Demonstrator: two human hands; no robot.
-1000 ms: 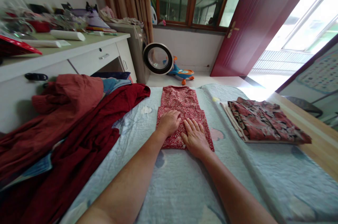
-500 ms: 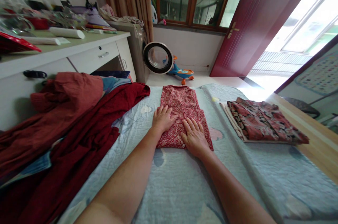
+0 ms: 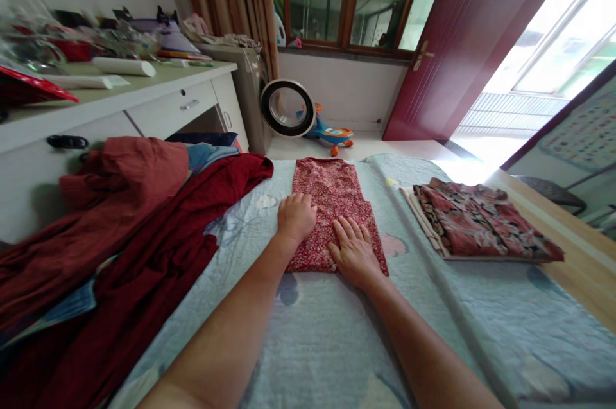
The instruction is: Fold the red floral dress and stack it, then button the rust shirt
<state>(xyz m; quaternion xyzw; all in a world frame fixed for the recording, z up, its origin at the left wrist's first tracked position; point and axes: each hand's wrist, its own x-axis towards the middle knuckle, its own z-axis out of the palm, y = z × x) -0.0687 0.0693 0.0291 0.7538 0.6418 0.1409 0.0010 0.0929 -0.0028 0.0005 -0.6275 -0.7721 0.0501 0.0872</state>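
Pale blue cover [image 3: 308, 351]: beneath everything we handle; its soft, slightly rumpled surface reaches back towards us.
Right hand [image 3: 356, 253]: palm down and open, fingers slightly apart; we rest it on the near right part of the red floral garment [image 3: 330, 181], clamping nothing.
Left hand [image 3: 297, 217]: fingers curled together at the garment's left side; we cannot tell whether they pinch the cloth or only press on it.
Red floral garment: flat on the cover, in the middle before us, its far part narrower; we judge it light, soft and limp, not fragile, though its layers could slip out of line; we would best take it by both side edges, fingers beneath all layers.
Dark red cloth [image 3: 163, 268]: loosely heaped to our left, beside rust-coloured cloth [image 3: 139, 171].
Flowered cloth [image 3: 486, 223]: folded flat to our right, over paler cloth [image 3: 423, 223], well apart from our hands.
Round appliance door [image 3: 289, 108]: open, beyond the cover, near a blue and orange toy [image 3: 334, 133].
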